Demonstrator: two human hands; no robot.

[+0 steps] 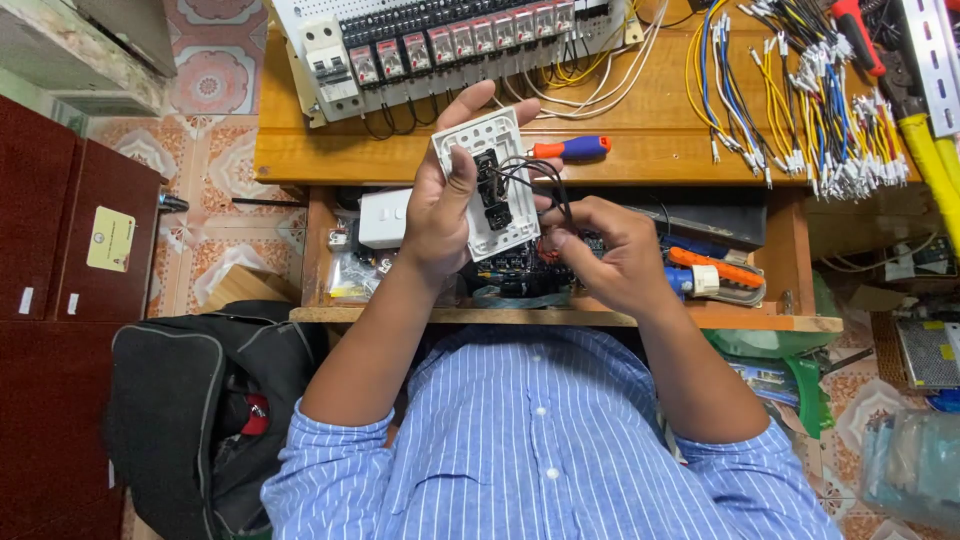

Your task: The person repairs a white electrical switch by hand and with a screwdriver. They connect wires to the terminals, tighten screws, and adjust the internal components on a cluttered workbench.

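The left hand [440, 205] gripped a white switch plate [490, 180] above the open drawer [560, 316], back side up, thumb across it. A black module [491, 182] already sat in the plate, with black wires [545, 185] running from it. The right hand [610, 255] was curled, fingertips pinched on those wires beside the plate. The wire ends looked unfinished. A screwdriver [570, 149] lay untouched on the bench [620, 140].

I see a wooden workbench [640, 160] with an open shelf beneath its top. Left of the workbench stands a dark red cabinet [60, 330], and between them runs a floor of patterned pink tiles [205, 150]. The light is even.
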